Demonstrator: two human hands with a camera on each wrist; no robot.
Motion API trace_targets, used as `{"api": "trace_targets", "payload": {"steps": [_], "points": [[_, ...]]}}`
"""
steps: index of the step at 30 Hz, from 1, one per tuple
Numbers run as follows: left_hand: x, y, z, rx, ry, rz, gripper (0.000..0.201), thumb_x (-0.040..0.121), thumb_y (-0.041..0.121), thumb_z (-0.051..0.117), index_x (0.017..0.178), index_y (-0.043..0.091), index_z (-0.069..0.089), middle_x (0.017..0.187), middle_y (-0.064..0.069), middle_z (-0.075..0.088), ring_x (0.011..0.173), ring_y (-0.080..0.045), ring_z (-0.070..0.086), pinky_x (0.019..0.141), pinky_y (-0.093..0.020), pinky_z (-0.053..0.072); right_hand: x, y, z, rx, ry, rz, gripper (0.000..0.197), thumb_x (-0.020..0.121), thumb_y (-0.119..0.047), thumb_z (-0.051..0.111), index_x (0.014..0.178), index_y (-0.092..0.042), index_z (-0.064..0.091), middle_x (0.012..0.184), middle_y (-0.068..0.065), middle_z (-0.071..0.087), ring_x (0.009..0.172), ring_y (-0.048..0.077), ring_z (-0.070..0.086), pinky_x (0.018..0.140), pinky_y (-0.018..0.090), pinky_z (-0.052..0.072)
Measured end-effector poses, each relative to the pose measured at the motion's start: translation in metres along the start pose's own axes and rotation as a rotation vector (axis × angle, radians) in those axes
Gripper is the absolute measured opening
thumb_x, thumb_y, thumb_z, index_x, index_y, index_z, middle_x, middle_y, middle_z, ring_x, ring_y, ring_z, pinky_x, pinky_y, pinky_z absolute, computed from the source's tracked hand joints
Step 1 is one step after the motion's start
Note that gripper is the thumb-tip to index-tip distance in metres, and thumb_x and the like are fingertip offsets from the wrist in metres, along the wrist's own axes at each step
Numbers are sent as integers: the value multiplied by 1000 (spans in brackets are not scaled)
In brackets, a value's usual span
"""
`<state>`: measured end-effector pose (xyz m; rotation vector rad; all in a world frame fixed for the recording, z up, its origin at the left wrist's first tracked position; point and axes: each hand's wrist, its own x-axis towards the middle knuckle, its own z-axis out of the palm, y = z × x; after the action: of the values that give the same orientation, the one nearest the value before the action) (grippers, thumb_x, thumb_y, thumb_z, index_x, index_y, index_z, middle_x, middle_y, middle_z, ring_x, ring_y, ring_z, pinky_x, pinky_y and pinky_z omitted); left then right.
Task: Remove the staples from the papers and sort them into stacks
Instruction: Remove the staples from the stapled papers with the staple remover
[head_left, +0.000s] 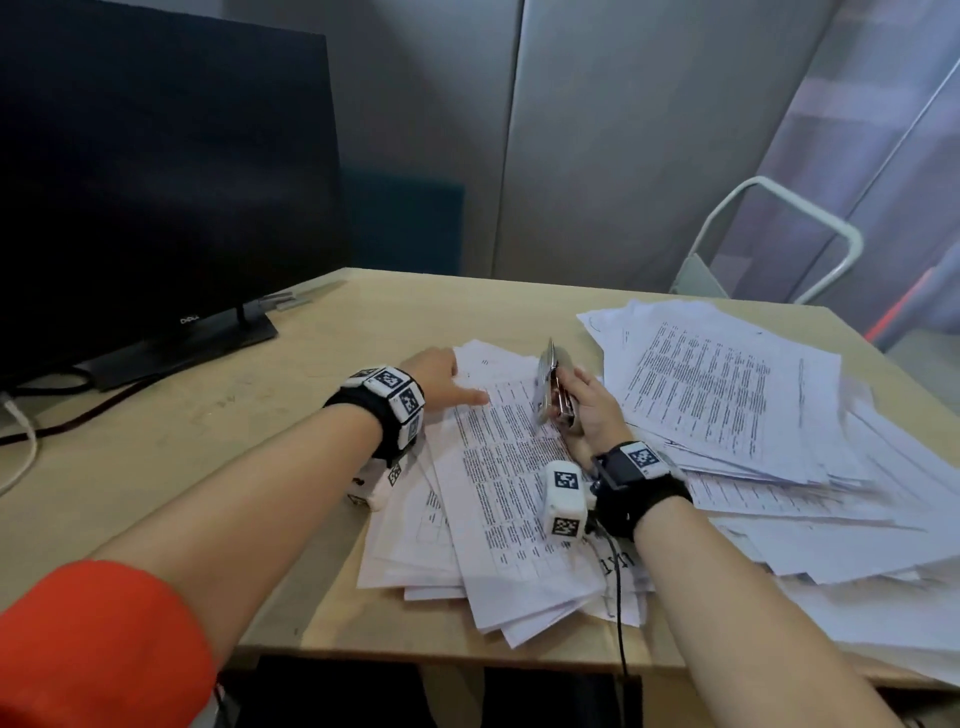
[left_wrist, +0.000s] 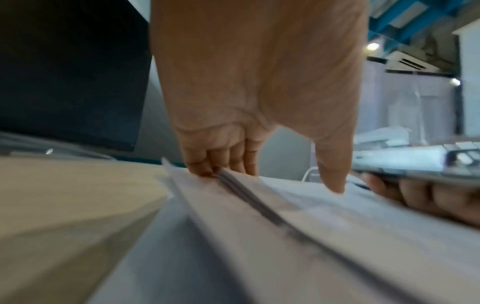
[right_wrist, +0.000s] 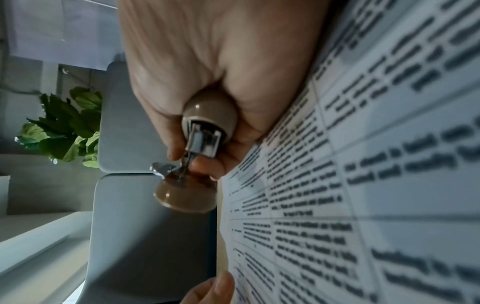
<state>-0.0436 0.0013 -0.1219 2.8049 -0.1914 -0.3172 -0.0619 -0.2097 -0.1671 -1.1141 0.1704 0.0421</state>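
Hands at frame centre: left hand (head_left: 441, 375) pinches the stapled papers (head_left: 511, 467) at their corner, right hand (head_left: 592, 410) grips the staple remover (head_left: 553, 384); pinning that corner flat should prevent tearing.

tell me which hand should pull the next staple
Right, likely. The right hand already grips the staple remover over the papers, while the left hand holds their top edge, thumb on top and fingers tucked under the sheets.
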Motion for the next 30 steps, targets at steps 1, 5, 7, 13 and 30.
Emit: {"api": "trace_targets", "payload": {"steps": [1,5,7,13,30], "points": [[2,0,-4,-25,-18,-25,64,81,55,68,119,6,56,117,-9,60,101,-24,55,86,-32,44,0,0,-1,-9,6,2,12,94,-18,62,100,-7,62,77,11,61,49,13,57,39,20,44],[-5,-7,-19,-348,-111,-14,38,85,34,71,110,7,66,108,-10,70,92,-24,66,83,-35,52,1,-1,-2,1,-15,29,49,77,-31,77,114,-4,58,81,16,60,45,18,56,39,22,43],[-23,-11,-25,-664,-145,-14,31,87,18,68,116,6,63,106,-10,72,96,-26,69,88,-37,55,3,-1,-3,28,-4,43,45,81,-27,73,116,-4,58,85,16,61,45,17,58,40,23,46],[-70,-32,-23,-1089,-536,12,54,67,0,78,118,5,58,121,-19,65,107,-32,66,78,-33,60,1,-4,-4,145,6,72,15,86,-18,68,89,-3,64,66,8,65,49,16,60,48,25,52],[-74,-16,-10,-1136,112,-18,24,94,8,57,116,16,57,102,2,71,94,-16,69,80,-34,58,-16,-43,-7,-588,78,-95,38,89,-47,64,68,-16,54,51,-6,42,41,8,35,42,21,27]]}}
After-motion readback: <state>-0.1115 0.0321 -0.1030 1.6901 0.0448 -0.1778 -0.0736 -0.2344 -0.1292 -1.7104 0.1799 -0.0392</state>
